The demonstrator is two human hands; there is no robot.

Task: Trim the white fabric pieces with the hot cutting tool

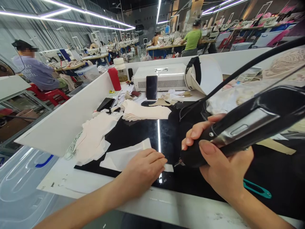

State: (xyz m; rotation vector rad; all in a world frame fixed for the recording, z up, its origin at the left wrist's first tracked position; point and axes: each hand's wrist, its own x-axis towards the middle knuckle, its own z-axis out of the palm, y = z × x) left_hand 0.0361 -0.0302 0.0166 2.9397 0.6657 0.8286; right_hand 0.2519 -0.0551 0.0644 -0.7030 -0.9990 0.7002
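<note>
- The left hand (147, 165) lies palm down with its fingers together, not closed round anything, resting on a thin, off-white, angular piece of what looks like fabric (124, 156); its thumb is hidden.
- That piece lies flat on the glossy black panel (133, 130) near the front edge of the white tabletop (66, 183), and a narrow end of pale material shows past the fingertips.
- The right hand (221, 168) is wrapped around a thick, black handheld tool with a silver inset (243, 128), tilted so that its small metal tip points down just beside that narrow end; whether the tip touches the panel I cannot tell.
- The step in hand appears to be steadying the piece and lining the tool up with its end.
- The next move seems to call for firm, flat pressure from the left hand, fingertips clear of the tip, and a steady right wrist.
- A stack of cream, elongated pieces (145, 111) lies beyond, and a slim teal implement (268, 194) lies beside the right wrist.
</note>
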